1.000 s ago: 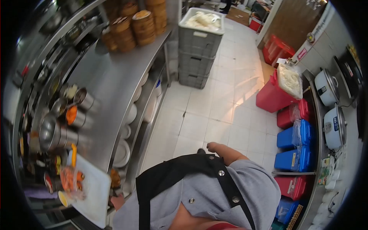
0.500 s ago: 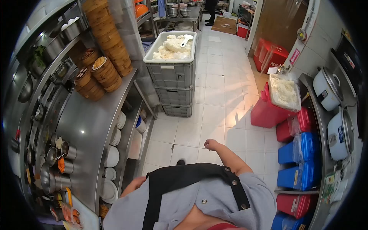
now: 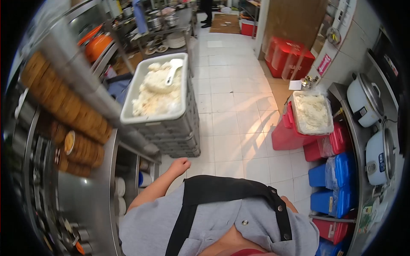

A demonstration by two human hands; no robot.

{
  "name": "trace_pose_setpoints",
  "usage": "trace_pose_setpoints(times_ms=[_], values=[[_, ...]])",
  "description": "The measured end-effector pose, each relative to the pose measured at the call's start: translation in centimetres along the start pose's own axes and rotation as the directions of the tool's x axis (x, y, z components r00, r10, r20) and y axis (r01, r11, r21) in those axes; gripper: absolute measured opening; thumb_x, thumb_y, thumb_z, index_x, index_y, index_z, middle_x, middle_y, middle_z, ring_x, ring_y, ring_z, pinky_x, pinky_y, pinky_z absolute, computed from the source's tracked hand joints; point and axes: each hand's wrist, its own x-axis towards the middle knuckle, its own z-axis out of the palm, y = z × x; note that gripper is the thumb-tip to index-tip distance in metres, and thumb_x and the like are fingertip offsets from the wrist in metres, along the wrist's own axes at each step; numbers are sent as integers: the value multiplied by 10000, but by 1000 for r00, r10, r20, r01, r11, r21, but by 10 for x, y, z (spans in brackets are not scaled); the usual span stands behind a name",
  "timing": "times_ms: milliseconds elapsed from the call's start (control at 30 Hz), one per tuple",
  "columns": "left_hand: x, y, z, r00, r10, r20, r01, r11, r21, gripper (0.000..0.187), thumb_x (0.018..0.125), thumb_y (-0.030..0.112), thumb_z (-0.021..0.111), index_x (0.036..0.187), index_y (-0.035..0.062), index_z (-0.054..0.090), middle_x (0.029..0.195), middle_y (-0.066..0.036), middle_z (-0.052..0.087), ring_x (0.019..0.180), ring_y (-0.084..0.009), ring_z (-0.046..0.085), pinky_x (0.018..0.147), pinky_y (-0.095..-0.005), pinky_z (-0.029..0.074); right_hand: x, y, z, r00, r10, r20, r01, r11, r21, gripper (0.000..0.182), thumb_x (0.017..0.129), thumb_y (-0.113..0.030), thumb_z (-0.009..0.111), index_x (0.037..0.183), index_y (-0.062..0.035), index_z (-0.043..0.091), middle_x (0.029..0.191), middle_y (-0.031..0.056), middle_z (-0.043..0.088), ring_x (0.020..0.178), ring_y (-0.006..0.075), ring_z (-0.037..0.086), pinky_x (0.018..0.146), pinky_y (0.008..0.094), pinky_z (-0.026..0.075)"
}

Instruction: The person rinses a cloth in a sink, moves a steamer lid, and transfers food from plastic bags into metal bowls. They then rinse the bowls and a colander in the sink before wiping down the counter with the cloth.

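My left hand swings in front of me, fingers curled into a loose fist with nothing showing in it. Closest to it is a stack of grey plastic crates. On top of the stack rests a white tub of what looks like cooked rice, with a white paddle lying on it. Of my right arm only a sliver beside my body shows; the hand itself is hidden.
Bamboo steamers stack up on the steel counter at left. To the right, a red bin bears another rice tub, near rice cookers and blue boxes. A person stands far ahead on the tiled floor.
I have moved forward, so the crates and rice tub are nearer. My left hand has swung forward into plain view, while my right has swung back out of sight.
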Motion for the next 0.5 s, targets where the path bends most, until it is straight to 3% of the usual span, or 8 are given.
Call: trace_pose_setpoints(times_ms=[33, 167, 233, 267, 333, 367, 467, 500], values=[[28, 29, -7, 990, 142, 4, -142, 989, 40, 276, 809, 275, 547, 743, 11, 597, 723, -109, 603, 681, -225, 575, 637, -329, 447, 0, 0, -7, 1000, 23, -5, -22, 999, 48, 200, 715, -182, 560, 801, -36, 666, 863, 194, 627, 822, 320, 612, 712, 400, 485], [122, 122, -21, 977, 199, 74, -187, 972, -141, 308, 834, 285, 540, 726, -2, 569, 729, -135, 557, 673, -264, 545, 635, -339, 435, 35, -12, -52, 1000, 28, -9, -26, 991, 135, 208, 727, -200, 552, 786, -34, 662, 833, 197, 626, 801, 315, 615, 694, 401, 484], [167, 140, -16, 930, 357, -88, -366, 917, -160, 230, 832, 234, 563, 770, 13, 571, 742, -103, 549, 612, -217, 514, 602, -312, 431, 79, -20, -83, 1000, -13, -7, 14, 992, 122, 214, 732, -210, 547, 778, -33, 659, 818, 198, 625, 791, 313, 616, 685, 401, 484], [189, 153, -17, 924, 370, -101, -382, 911, -154, 230, 832, 234, 563, 770, 13, 571, 742, -103, 549, 612, -217, 514, 602, -312, 431, 106, -29, -104, 999, -42, -14, 44, 993, 108, 218, 735, -214, 545, 774, -32, 658, 810, 199, 625, 785, 312, 617, 681, 401, 484], [214, 169, -14, 973, 166, -159, -214, 909, -358, 135, 829, 151, 572, 877, 25, 571, 718, -23, 560, 626, -95, 515, 587, -238, 420, 164, -50, -154, 993, -119, -27, 121, 990, 66, 226, 741, -223, 541, 767, -31, 656, 795, 200, 625, 775, 309, 618, 672, 402, 484], [233, 162, -11, 974, 148, -170, -201, 909, -365, 158, 821, 119, 575, 951, 33, 550, 740, -9, 574, 638, -81, 530, 586, -225, 429, 196, -65, -185, 985, -165, -46, 167, 985, 35, 230, 744, -228, 539, 763, -30, 655, 788, 201, 624, 769, 308, 619, 667, 402, 483], [280, 163, -23, 989, 89, -116, -113, 968, -225, 117, 830, 121, 549, 894, 23, 551, 741, -28, 583, 648, -95, 552, 595, -244, 445, 308, -134, -288, 925, -325, -195, 317, 946, -71, 244, 753, -242, 533, 751, -29, 652, 765, 203, 623, 753, 305, 620, 654, 403, 483], [296, 165, -27, 989, 88, -122, -114, 967, -227, 117, 830, 121, 549, 894, 23, 551, 741, -28, 583, 648, -95, 552, 595, -244, 445, 322, -171, -339, 956, -254, -146, 263, 964, 45, 224, 757, -212, 520, 732, -21, 634, 718, 179, 624, 674, 245, 626, 579, 375, 484]])
